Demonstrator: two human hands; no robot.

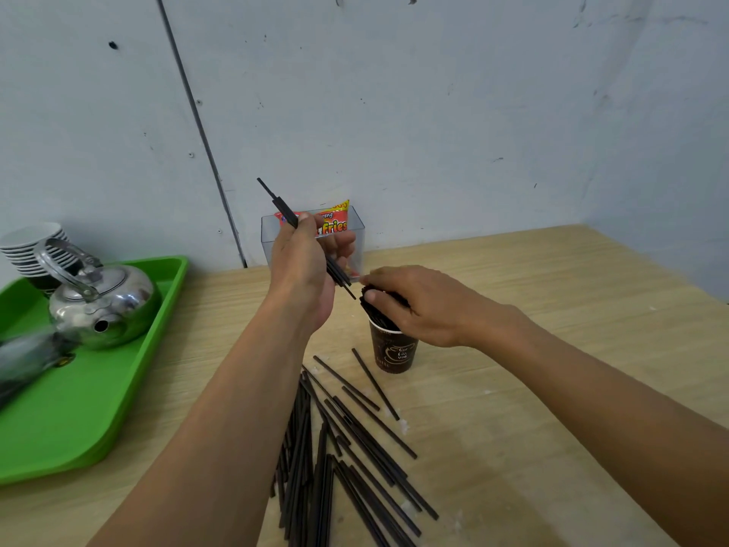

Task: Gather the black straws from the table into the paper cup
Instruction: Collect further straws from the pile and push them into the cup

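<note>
On the wooden table [552, 388], in the head view, the paper cup [394, 351] stands upright just beyond a fan of loose straws [347, 448] that lie flat, many of them overlapping. A bundle of standing straws [374, 309] already fills the cup and leans to the left. The right hand [418, 305] sits over the rim, thumb and curled fingers closed round the top of that bundle. The left hand [307, 266] is raised just left of the cup. Its fingers curl round a few held straws [282, 209], whose lower ends point down toward the cup mouth and whose upper ends stick out unevenly past the thumb.

The cup looks light and top-heavy, so a sideways push from the incoming straws, or a loosened right-hand grip, could probably tip it and spill the bundle. The mouth is crowded and partly covered by the right hand, so a lower end may catch the rim or the bundle and slide out onto the table.

A green tray [79, 408] carries a metal kettle [102, 305], a stack of cups [31, 246] at its far end, and a blurred dark object that cannot be identified. A clear box [355, 234] by the wall holds a snack packet [335, 225].
</note>
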